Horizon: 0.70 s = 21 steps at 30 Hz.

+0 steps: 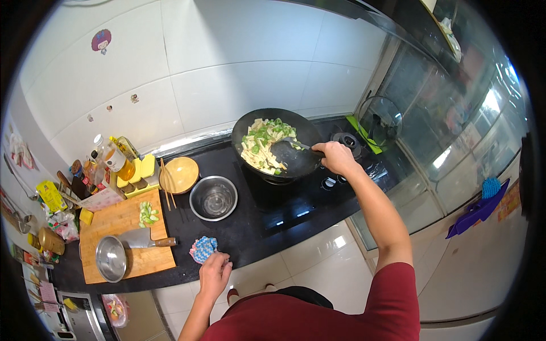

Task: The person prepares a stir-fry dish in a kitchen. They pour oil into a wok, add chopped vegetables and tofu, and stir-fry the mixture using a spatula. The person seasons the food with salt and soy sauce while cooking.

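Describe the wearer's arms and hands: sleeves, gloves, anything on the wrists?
Both the left hand and right hand are bare, no gloves. Forearms are uncovered, with no watch, bracelet or cable visible on either wrist. The right sleeve is plain dark red, short, ending near the elbow; the left sleeve's end isn't clear. Rings: too small to tell.

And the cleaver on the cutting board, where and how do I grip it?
Probably by the wooden handle, coming from the right with the left hand: the cleaver lies flat, handle pointing right to the edge of the cutting board, while the steel bowl crowds the left end of the blade.
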Each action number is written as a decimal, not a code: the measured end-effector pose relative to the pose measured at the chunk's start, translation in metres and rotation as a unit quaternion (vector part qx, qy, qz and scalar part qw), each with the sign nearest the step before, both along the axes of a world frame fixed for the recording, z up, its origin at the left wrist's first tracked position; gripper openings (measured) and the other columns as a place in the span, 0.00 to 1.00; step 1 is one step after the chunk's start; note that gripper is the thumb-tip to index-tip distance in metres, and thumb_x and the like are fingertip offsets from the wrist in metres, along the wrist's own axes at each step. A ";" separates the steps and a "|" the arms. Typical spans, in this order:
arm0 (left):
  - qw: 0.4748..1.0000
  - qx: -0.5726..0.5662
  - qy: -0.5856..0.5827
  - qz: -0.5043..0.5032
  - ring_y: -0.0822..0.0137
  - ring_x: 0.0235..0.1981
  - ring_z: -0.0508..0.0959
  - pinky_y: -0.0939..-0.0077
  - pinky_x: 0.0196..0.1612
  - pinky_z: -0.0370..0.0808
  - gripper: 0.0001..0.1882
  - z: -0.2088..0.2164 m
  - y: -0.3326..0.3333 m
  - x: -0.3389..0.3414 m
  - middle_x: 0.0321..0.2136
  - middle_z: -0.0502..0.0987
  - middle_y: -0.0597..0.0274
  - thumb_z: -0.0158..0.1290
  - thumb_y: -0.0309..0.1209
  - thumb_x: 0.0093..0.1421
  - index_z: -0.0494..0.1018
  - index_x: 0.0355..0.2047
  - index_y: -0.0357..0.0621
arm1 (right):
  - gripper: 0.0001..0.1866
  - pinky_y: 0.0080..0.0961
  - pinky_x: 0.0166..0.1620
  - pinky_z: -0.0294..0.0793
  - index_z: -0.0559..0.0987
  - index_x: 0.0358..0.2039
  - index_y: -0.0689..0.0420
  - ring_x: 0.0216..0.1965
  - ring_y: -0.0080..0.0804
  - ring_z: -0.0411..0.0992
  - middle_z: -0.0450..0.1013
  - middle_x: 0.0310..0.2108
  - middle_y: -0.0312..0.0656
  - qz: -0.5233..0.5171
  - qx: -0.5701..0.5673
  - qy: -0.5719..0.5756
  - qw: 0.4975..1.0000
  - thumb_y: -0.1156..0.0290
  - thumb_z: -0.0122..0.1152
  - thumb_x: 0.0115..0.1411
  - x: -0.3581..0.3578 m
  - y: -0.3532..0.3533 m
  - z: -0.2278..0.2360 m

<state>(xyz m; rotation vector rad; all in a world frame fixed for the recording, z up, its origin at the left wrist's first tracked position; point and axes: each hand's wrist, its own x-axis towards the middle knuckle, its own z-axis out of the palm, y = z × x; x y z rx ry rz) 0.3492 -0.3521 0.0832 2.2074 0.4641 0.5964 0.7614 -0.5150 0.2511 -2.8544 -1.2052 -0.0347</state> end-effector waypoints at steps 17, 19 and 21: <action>0.999 -0.002 0.013 0.045 0.54 0.32 0.81 0.64 0.35 0.78 0.08 0.011 -0.005 -0.019 0.33 0.78 0.53 0.58 0.22 0.53 0.75 0.35 0.38 | 0.20 0.20 0.15 0.53 0.76 0.55 0.51 0.12 0.16 0.56 0.72 0.21 0.34 -0.158 0.239 0.398 0.871 0.65 0.59 0.62 0.077 0.043 -0.008; 0.998 0.007 0.031 0.058 0.54 0.32 0.81 0.64 0.36 0.78 0.08 0.006 -0.004 -0.026 0.33 0.78 0.54 0.58 0.22 0.53 0.75 0.34 0.38 | 0.20 0.22 0.16 0.60 0.78 0.53 0.56 0.14 0.17 0.61 0.72 0.22 0.36 -0.051 0.221 0.347 0.910 0.65 0.61 0.61 0.068 0.064 -0.013; 0.998 0.011 0.034 0.058 0.54 0.32 0.81 0.64 0.35 0.78 0.08 0.003 -0.003 -0.028 0.33 0.78 0.54 0.58 0.22 0.53 0.74 0.34 0.38 | 0.21 0.33 0.38 0.75 0.79 0.50 0.57 0.32 0.37 0.77 0.79 0.34 0.48 0.095 0.155 0.138 0.973 0.64 0.62 0.57 0.057 0.072 -0.018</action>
